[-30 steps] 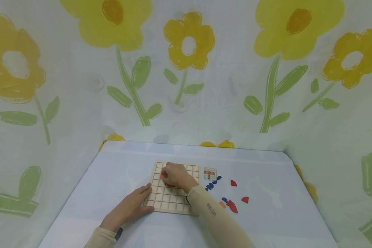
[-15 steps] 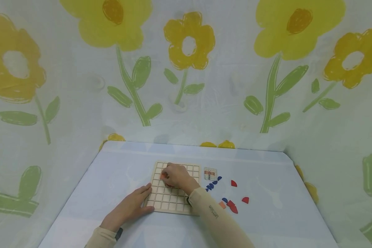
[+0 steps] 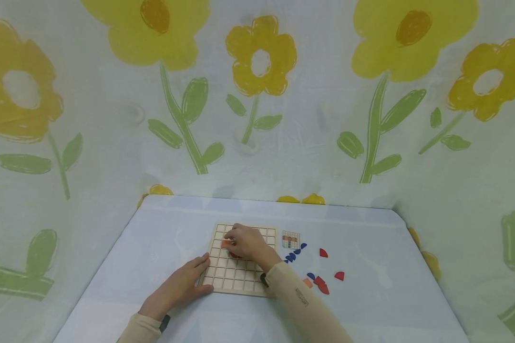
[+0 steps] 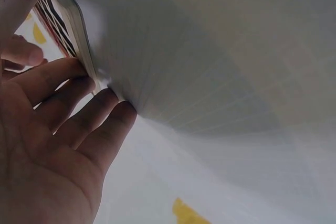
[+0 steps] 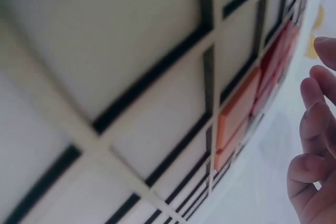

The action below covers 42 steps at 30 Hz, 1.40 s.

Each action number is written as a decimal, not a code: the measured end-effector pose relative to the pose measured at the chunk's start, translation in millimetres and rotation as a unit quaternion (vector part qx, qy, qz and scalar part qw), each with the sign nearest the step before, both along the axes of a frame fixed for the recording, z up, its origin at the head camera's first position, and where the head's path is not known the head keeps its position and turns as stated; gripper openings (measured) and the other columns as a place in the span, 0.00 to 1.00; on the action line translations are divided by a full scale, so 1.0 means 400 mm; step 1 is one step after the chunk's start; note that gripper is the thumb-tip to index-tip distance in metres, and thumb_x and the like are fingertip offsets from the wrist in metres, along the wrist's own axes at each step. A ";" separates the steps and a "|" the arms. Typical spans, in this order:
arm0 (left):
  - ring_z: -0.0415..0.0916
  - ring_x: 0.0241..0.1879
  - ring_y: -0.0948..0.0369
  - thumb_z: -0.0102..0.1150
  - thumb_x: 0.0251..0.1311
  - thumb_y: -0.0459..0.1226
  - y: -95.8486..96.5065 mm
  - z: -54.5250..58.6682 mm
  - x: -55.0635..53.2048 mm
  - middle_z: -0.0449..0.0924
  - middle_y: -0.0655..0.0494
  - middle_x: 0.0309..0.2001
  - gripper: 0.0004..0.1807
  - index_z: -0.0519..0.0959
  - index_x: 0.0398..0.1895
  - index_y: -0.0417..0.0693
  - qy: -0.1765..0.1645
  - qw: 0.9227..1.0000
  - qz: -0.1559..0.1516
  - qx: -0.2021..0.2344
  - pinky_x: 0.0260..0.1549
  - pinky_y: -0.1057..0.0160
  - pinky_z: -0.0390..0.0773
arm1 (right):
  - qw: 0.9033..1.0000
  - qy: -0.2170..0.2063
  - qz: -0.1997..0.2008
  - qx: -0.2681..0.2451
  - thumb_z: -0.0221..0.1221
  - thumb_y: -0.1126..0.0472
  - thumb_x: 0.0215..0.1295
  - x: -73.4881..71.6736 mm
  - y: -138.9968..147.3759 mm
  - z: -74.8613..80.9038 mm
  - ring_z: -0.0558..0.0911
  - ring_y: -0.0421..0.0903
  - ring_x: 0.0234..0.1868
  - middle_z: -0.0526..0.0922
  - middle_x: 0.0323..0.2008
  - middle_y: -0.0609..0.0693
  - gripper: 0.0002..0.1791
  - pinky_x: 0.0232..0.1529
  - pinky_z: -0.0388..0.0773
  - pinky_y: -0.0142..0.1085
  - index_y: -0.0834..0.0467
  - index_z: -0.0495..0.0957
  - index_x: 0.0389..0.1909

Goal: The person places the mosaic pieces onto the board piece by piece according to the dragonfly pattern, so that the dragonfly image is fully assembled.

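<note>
My left hand [image 3: 183,282] rests at the near left corner of a wooden grid board [image 3: 236,286]. In the left wrist view its fingertips touch the board's edge [image 4: 79,30]. Over the upper left of the grid is my right hand [image 3: 246,242], with its fingertips right by an orange piece [image 3: 225,243]. Red pieces [image 3: 234,256] show partly beneath that hand. In the right wrist view, orange pieces [image 5: 239,103] and red pieces [image 5: 273,59] sit in the grid. The right fingers [image 5: 310,169] there are loosely bent, holding nothing.
Right of the board lies a small pattern card [image 3: 291,239]. Blue half-round pieces [image 3: 291,257] trail below it. Farther right are red quarter-round pieces [image 3: 339,276] and a loose orange piece [image 3: 307,282]. Flower-print curtains [image 3: 300,143] enclose the white table [image 3: 390,295].
The right fingers have come off the orange piece, which stays on the board, and that hand and forearm have shifted slightly right. The left hand has not moved.
</note>
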<state>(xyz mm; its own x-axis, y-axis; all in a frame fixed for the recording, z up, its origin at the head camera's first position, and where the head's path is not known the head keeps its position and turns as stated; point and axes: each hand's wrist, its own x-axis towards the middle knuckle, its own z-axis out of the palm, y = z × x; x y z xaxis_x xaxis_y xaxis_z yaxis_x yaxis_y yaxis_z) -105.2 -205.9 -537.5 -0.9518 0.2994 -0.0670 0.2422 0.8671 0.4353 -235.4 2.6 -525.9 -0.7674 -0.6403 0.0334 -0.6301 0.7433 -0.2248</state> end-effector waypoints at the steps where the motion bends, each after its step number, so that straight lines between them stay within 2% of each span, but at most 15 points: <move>1: 0.61 0.73 0.44 0.70 0.59 0.55 0.000 0.000 0.000 0.62 0.45 0.76 0.46 0.68 0.72 0.35 -0.002 1.000 0.000 0.001 0.71 0.45 0.65 | 1.000 0.000 -0.003 -0.007 0.63 0.45 0.70 0.003 0.005 0.002 0.79 0.35 0.42 0.82 0.50 0.39 0.16 0.45 0.83 0.30 0.42 0.85 0.55; 10: 0.61 0.73 0.45 0.71 0.58 0.55 0.000 -0.003 -0.003 0.62 0.46 0.75 0.46 0.69 0.71 0.35 -0.003 1.000 0.005 -0.003 0.71 0.45 0.65 | 0.994 -0.002 -0.016 -0.113 0.64 0.47 0.68 0.042 0.078 0.028 0.82 0.38 0.41 0.84 0.47 0.39 0.13 0.44 0.84 0.32 0.44 0.87 0.50; 15: 0.60 0.73 0.46 0.71 0.57 0.55 0.004 -0.005 -0.004 0.62 0.47 0.76 0.46 0.68 0.72 0.37 -0.017 1.000 0.015 -0.006 0.71 0.46 0.65 | 0.988 0.019 -0.021 -0.150 0.64 0.50 0.69 0.068 0.140 0.048 0.82 0.40 0.38 0.86 0.42 0.39 0.13 0.36 0.81 0.29 0.47 0.87 0.51; 20: 0.61 0.73 0.45 0.72 0.56 0.55 0.005 -0.008 -0.005 0.62 0.47 0.76 0.46 0.69 0.71 0.36 -0.014 1.000 0.015 -0.011 0.71 0.46 0.66 | 0.983 0.051 -0.036 -0.171 0.67 0.50 0.67 0.096 0.207 0.078 0.75 0.37 0.31 0.85 0.40 0.40 0.14 0.27 0.76 0.27 0.48 0.86 0.51; 24: 0.61 0.73 0.46 0.71 0.57 0.56 0.003 -0.006 -0.005 0.62 0.48 0.76 0.46 0.69 0.72 0.37 -0.012 1.000 0.013 -0.014 0.71 0.47 0.65 | 0.981 0.070 -0.052 -0.174 0.69 0.51 0.65 0.120 0.262 0.097 0.72 0.36 0.30 0.84 0.39 0.38 0.14 0.26 0.74 0.25 0.46 0.86 0.51; 28: 0.60 0.74 0.46 0.71 0.57 0.55 0.003 -0.004 -0.005 0.61 0.48 0.76 0.46 0.69 0.72 0.37 -0.015 1.000 0.012 -0.011 0.72 0.47 0.65 | 0.980 0.083 -0.060 -0.168 0.71 0.51 0.63 0.139 0.312 0.100 0.72 0.36 0.29 0.84 0.38 0.36 0.15 0.25 0.73 0.25 0.45 0.86 0.51; 31: 0.61 0.73 0.46 0.71 0.57 0.55 0.004 -0.006 -0.006 0.62 0.47 0.76 0.46 0.69 0.72 0.36 -0.015 1.000 0.012 -0.012 0.72 0.47 0.65 | 0.981 0.066 -0.066 -0.169 0.71 0.52 0.62 0.153 0.345 0.097 0.75 0.37 0.30 0.84 0.39 0.38 0.15 0.27 0.76 0.25 0.45 0.86 0.50; 36: 0.61 0.73 0.46 0.71 0.56 0.57 0.003 -0.015 -0.007 0.62 0.48 0.76 0.47 0.69 0.72 0.37 -0.013 1.000 0.015 -0.017 0.71 0.47 0.66 | 0.982 0.004 -0.082 -0.172 0.72 0.55 0.62 0.185 0.400 0.078 0.77 0.42 0.31 0.86 0.43 0.43 0.15 0.29 0.78 0.27 0.49 0.86 0.49; 42: 0.60 0.74 0.46 0.71 0.57 0.56 0.000 -0.012 -0.009 0.61 0.47 0.76 0.47 0.68 0.72 0.36 -0.012 1.000 0.012 -0.009 0.72 0.47 0.64 | 0.985 -0.058 -0.085 -0.140 0.71 0.57 0.63 0.209 0.472 0.040 0.74 0.39 0.30 0.83 0.40 0.40 0.14 0.26 0.76 0.26 0.49 0.87 0.49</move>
